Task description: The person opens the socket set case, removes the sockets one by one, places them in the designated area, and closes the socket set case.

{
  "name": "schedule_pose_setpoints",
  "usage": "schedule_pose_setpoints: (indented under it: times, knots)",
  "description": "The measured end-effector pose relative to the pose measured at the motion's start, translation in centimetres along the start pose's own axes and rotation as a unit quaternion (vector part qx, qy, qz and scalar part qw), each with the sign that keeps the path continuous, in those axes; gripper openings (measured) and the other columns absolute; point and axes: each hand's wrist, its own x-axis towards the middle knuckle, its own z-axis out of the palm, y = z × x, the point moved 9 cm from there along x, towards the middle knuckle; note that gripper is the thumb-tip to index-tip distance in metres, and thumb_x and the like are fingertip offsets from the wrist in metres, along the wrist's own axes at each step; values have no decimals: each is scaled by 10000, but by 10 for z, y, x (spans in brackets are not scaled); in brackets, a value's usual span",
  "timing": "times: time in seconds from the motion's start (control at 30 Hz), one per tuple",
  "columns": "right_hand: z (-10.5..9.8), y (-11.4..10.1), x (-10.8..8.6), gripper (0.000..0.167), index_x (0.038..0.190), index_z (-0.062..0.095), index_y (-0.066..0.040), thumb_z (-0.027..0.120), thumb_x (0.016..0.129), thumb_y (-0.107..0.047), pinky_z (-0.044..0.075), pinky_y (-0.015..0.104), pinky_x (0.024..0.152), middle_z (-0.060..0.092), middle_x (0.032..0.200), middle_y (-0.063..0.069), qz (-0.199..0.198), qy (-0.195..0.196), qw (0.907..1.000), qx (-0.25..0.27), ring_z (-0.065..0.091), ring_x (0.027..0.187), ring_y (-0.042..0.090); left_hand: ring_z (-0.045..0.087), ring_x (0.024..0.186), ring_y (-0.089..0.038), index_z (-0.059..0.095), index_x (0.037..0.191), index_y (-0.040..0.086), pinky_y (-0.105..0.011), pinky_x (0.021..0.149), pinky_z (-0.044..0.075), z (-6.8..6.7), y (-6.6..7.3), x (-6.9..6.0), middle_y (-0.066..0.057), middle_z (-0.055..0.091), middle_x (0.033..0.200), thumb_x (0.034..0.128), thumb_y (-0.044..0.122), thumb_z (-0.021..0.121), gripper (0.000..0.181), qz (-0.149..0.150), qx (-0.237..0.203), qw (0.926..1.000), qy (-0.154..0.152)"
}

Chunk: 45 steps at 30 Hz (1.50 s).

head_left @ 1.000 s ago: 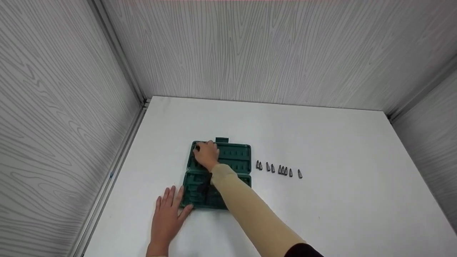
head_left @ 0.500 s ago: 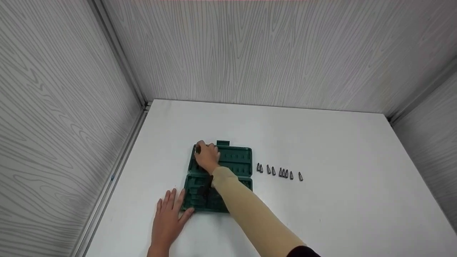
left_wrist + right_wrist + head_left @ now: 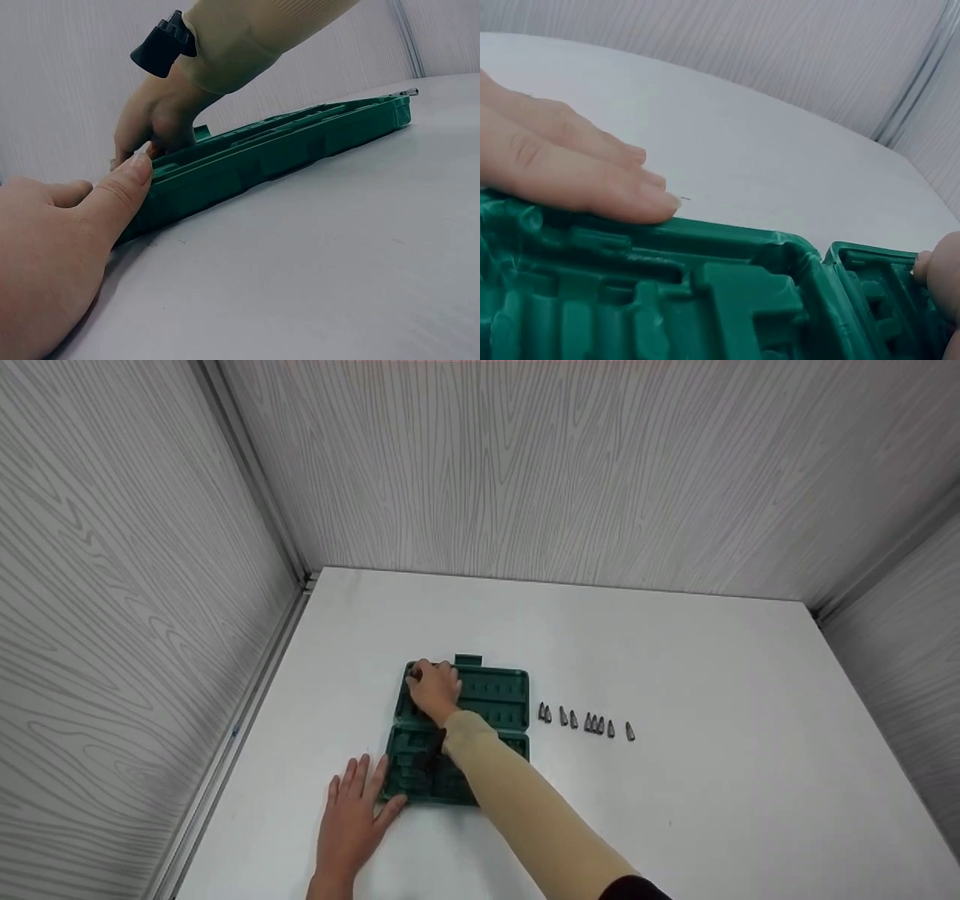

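Note:
An open green plastic case (image 3: 491, 701) with moulded slots lies on the table, both halves flat. My left hand (image 3: 349, 829) rests at its near left corner, fingers straight along the side. In the left wrist view, the thumb (image 3: 124, 187) presses on the case's rim. Over the far left corner, my right hand (image 3: 435, 688) has its fingers bent down into the slots. Its fingertips seem to pinch a small dark metal bit, mostly hidden by them. In the right wrist view only the edge of that hand (image 3: 943, 281) shows.
Several small pointed metal bits (image 3: 594, 723) lie in a loose row on the white table (image 3: 720, 780), right of the case. A latch tab (image 3: 469, 660) sticks out from the case's far edge. Wood-grain panels (image 3: 525, 472) enclose the table at the back and sides.
The right hand stays at the far left corner with only slight finger movement. The left hand keeps its place. The whole view has shifted a little.

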Motion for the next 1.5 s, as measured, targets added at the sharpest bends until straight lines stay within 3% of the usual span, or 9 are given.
schedule_pose_setpoints:
  times: [0.27, 0.57, 0.77, 1.0, 1.27, 1.5]
  knots:
    - [-2, 2, -3, 152, 1012, 647, -199, 573, 923, -298, 323, 331, 769, 517, 963, -6, 109, 241, 9993, 254, 406, 901, 179, 237, 1368, -303, 362, 1447, 210, -525, 1087, 149, -2, 3, -2, -129, 332, 1469, 875, 672, 379, 735, 117, -3, 9998, 164]
    - [-8, 0, -3, 185, 1076, 613, -202, 551, 940, -310, 336, 348, 807, 543, 981, -20, 112, 418, 9962, 752, 429, 920, 173, 224, 1372, -300, 355, 1450, 216, -529, 1088, 146, -2, 2, 0, -128, 328, 1471, 875, 672, 379, 734, 116, 34, 9998, 166]
    - [-15, 2, -9, 155, 1036, 597, -151, 558, 944, -269, 351, 331, 803, 572, 916, -38, -229, 528, 9902, 1273, 476, 884, 147, 201, 1381, -295, 330, 1459, 229, -527, 1094, 125, -1, 2, 0, -120, 307, 1483, 873, 686, 355, 744, 69, -48, 9999, 64]
    - [-28, 1, -21, 104, 997, 586, -89, 558, 946, -175, 445, 269, 700, 569, 869, -9, -960, 689, 9669, 2263, 500, 798, 135, 187, 1384, -299, 316, 1464, 229, -520, 1099, 111, 0, 0, 0, -120, 295, 1488, 876, 689, 341, 747, 61, -22, 10000, 53]
    - [-42, 3, -41, 104, 994, 607, -85, 571, 937, -165, 439, 259, 708, 583, 912, -11, -1484, 600, 9579, 2382, 498, 799, 113, 179, 1386, -305, 320, 1464, 225, -522, 1096, 113, 1, -2, -1, -132, 298, 1484, 880, 668, 374, 734, 64, -44, 10000, 52]
    - [-54, 16, -56, 106, 992, 609, -98, 577, 936, -182, 453, 265, 687, 580, 920, -4, -1623, 371, 9550, 2454, 512, 785, 114, 190, 1379, -322, 327, 1461, 215, -533, 1090, 117, 0, 0, 1, -150, 313, 1473, 883, 662, 379, 733, 119, -64, 9999, 87]
